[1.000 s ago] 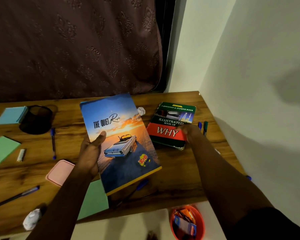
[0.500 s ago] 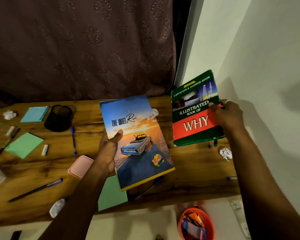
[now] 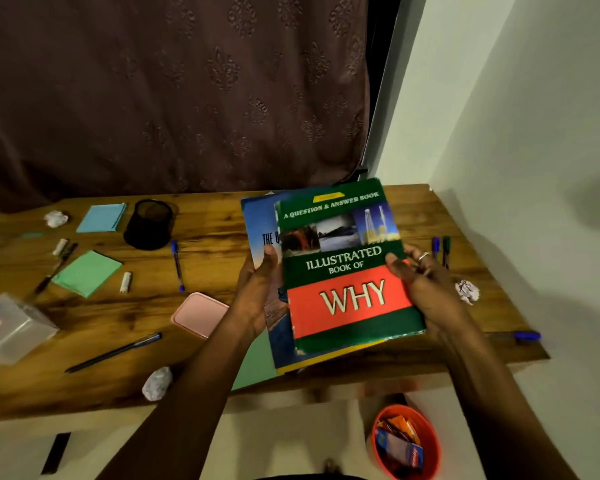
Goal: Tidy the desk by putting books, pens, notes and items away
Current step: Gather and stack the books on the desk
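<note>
Taking the black mesh pen cup [image 3: 148, 223] as landmark: just right of it lies a blue pen [image 3: 177, 265], and beyond that bare wooden desk [image 3: 215, 244] runs open to the held books. Left of it, a blue note pad [image 3: 101, 218], green note pad [image 3: 84, 273] and small white tubes crowd the surface. Nearer the front edge, a pink lid [image 3: 200, 315] and dark pen [image 3: 113, 353] block passage.
</note>
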